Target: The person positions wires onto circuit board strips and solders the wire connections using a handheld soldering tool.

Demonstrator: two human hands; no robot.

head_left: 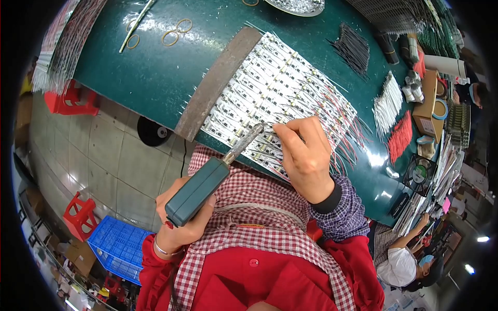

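Observation:
My left hand (189,230) is wrapped round the dark green body of a soldering gun (197,191). The gun's metal tip (249,139) slants up over a panel of small white circuit boards (270,78). Close to that tip, the thumb and forefinger of my right hand (308,160) are pinched together; what lies between them is too small to make out. Many thin wires, black, white and red, stick out from the boards. A brown flat bar (220,80) rests along the panel's left side. Both hands are at the near edge of the green table (150,67).
Bundles of black wires (353,49), white wires (388,103) and red wires (400,137) lie to the right. A small fan (419,175) and a cardboard box (428,98) stand beyond. Rubber bands (170,38) and a metal dish (298,6) are further back. Another person (399,267) sits at right.

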